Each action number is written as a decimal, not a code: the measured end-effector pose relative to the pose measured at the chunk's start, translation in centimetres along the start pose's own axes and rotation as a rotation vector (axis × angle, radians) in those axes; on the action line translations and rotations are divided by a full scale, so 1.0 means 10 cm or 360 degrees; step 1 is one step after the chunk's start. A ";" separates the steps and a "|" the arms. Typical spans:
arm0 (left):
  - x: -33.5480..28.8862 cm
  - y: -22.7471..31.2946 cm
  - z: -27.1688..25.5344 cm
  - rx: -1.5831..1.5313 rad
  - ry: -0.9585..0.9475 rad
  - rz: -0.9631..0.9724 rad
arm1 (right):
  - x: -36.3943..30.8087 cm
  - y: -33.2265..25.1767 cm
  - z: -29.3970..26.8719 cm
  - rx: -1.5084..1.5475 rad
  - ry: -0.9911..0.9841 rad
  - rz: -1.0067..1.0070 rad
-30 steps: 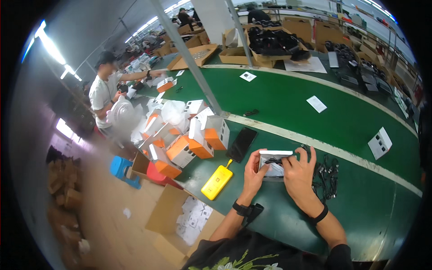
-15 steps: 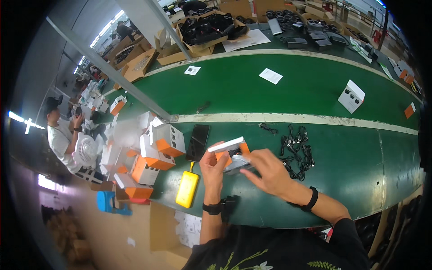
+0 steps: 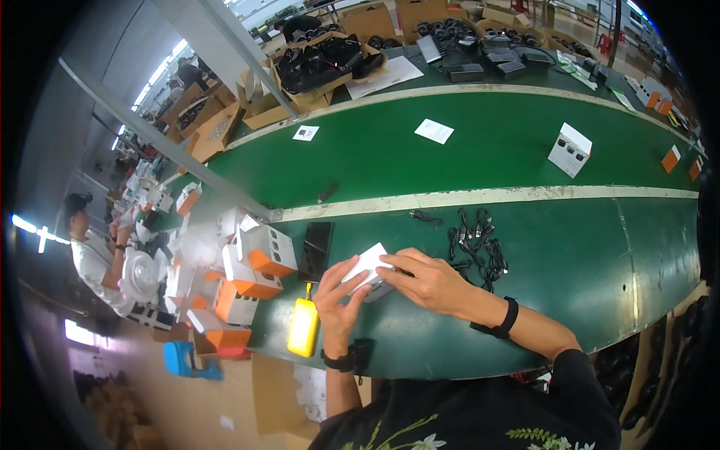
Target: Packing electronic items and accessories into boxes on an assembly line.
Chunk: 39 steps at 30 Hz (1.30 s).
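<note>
Between my two hands is a small white box [image 3: 365, 267], its white top face turned up. My left hand [image 3: 337, 298] grips it from the left side, thumb and fingers around its edges. My right hand [image 3: 431, 281] holds the box's right side, fingertips pressed on the top near its edge. What lies inside is hidden. A black smartphone [image 3: 316, 247] lies just beyond my left hand, and a yellow power bank [image 3: 302, 328] with a strap lies beside it. Several coiled black cables [image 3: 478, 244] rest on the green table to the right of my hands.
Open white-and-orange boxes [image 3: 259, 251] pile up on the left, near a white fan [image 3: 141, 276] and a co-worker [image 3: 97, 255]. A green belt [image 3: 495, 142] runs behind a pale rail [image 3: 450, 199], carrying a white box [image 3: 571, 150] and leaflets [image 3: 434, 131]. A slanted metal post [image 3: 157, 146] stands left.
The box in my hands was open, showing orange flaps and dark contents; its white top now covers them. My right hand has moved left onto the box. The whole view has shifted slightly.
</note>
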<state>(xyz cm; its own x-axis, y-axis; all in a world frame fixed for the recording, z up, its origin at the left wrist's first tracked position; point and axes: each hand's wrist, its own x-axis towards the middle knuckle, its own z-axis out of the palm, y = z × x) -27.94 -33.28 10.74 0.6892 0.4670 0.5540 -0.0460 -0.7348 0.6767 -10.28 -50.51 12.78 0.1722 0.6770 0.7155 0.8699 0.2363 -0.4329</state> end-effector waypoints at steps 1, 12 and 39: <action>0.01 0.02 0.00 0.0019 -0.0056 0.0005 | -0.05 0.10 0.06 -0.0056 -0.0070 -0.0061; 0.06 0.00 -0.14 0.0270 -0.0441 0.0143 | -0.01 0.19 0.10 0.0144 -0.0303 0.0093; 3.72 -3.27 1.48 0.1305 -0.0762 -0.0816 | -0.19 3.11 -1.03 -0.0649 -0.0440 0.0941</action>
<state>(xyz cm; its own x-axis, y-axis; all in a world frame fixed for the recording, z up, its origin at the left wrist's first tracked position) 9.91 0.82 1.97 0.7081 0.7025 -0.0707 0.7041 -0.6952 0.1445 21.23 -51.68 3.58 0.5864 0.7730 0.2420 0.7801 -0.4584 -0.4259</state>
